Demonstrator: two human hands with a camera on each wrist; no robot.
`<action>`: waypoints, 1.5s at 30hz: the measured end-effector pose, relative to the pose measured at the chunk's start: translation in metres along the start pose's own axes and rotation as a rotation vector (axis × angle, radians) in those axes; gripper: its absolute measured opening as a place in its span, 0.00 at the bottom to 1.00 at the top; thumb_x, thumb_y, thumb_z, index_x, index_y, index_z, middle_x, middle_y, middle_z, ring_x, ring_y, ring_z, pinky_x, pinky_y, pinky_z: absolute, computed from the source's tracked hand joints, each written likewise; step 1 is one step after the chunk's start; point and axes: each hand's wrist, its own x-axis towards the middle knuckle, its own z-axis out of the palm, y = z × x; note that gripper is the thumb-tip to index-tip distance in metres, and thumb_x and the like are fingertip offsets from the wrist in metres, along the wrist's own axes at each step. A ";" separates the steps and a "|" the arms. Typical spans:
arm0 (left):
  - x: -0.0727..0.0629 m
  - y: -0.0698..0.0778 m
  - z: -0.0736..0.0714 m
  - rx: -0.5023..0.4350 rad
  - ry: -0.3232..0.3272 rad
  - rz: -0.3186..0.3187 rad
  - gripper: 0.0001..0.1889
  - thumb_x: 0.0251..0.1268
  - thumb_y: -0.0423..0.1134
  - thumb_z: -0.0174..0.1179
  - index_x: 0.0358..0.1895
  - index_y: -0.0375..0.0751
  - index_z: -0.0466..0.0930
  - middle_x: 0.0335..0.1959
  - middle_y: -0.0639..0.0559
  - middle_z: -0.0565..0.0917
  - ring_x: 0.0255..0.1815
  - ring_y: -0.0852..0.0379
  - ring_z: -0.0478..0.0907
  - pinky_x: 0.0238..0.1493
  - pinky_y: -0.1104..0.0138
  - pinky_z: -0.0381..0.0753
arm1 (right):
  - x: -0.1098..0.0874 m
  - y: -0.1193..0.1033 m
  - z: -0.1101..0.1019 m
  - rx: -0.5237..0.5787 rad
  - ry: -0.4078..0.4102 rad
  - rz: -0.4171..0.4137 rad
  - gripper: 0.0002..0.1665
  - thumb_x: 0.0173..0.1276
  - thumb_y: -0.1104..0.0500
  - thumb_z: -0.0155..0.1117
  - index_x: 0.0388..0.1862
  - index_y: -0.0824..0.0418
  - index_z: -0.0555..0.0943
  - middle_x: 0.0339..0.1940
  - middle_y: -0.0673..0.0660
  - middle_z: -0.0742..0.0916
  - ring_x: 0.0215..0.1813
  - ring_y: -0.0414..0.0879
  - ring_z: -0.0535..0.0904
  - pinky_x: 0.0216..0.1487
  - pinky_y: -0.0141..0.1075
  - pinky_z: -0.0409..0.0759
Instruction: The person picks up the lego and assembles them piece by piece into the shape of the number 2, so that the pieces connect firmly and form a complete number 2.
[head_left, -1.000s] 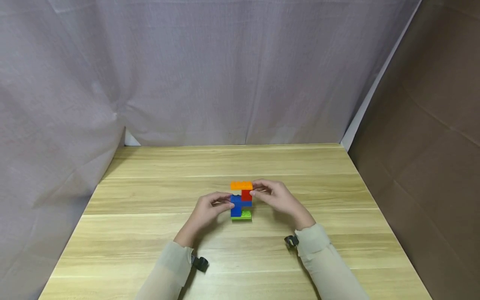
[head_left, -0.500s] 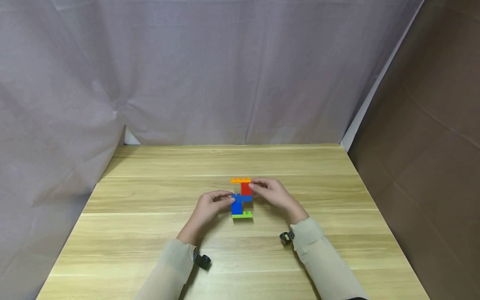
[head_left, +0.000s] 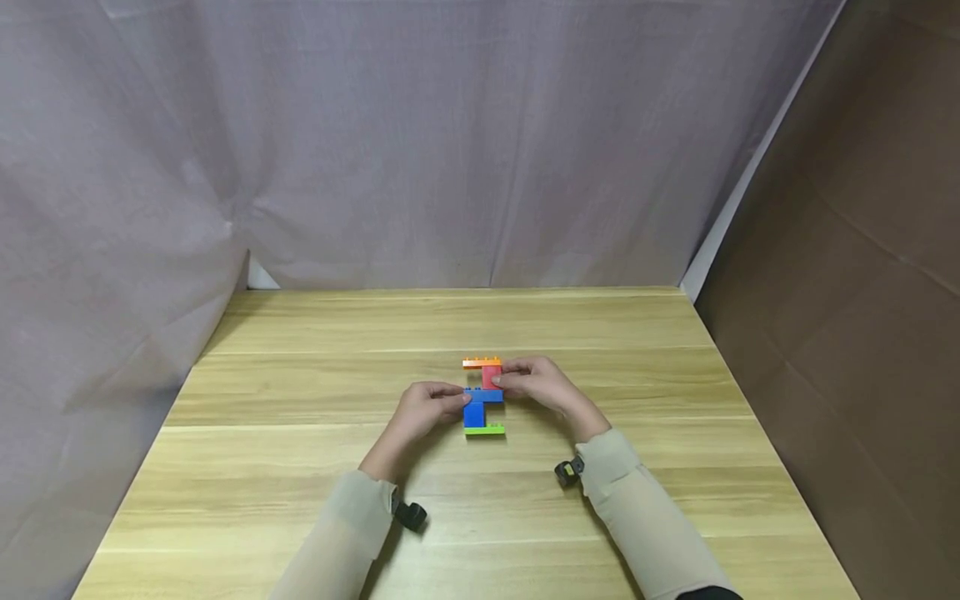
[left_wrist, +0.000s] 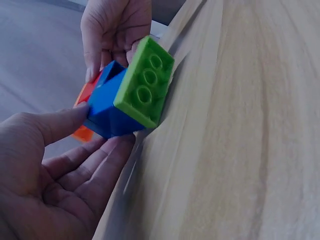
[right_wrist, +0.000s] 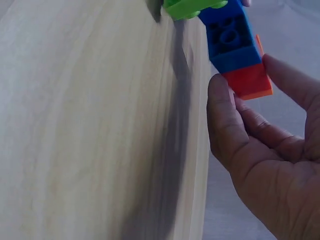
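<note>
A stack of toy building bricks is held up between both hands, its underside off the wood in the left wrist view. From the top it runs: a thin orange brick [head_left: 472,363], a red brick [head_left: 490,375], a long blue brick [head_left: 489,396], a smaller blue brick [head_left: 474,415] and a thin lime-green brick [head_left: 486,431]. My left hand [head_left: 424,410] pinches the blue part from the left, thumb on the near side. From the right, my right hand [head_left: 542,385] pinches the red brick between thumb and fingers. The green brick's hollow underside [left_wrist: 145,80] faces the left wrist camera.
The wooden table [head_left: 300,483] spreads out below both arms. Grey cloth [head_left: 375,150] hangs along its far edge, and a brown cloth [head_left: 847,275] hangs on the right. Each wrist carries a small black camera, such as the left one [head_left: 409,516].
The stack has tipped so its side faces the head view; the orange brick's top no longer shows broadly. My right hand has shifted slightly left with it. Both hands keep their grip.
</note>
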 end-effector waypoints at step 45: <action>-0.002 0.005 0.004 0.452 0.137 0.021 0.15 0.64 0.52 0.68 0.35 0.44 0.92 0.33 0.54 0.88 0.36 0.56 0.81 0.39 0.63 0.81 | 0.002 0.011 0.014 -0.331 0.122 -0.006 0.29 0.61 0.48 0.77 0.54 0.66 0.85 0.50 0.59 0.87 0.51 0.51 0.81 0.55 0.47 0.81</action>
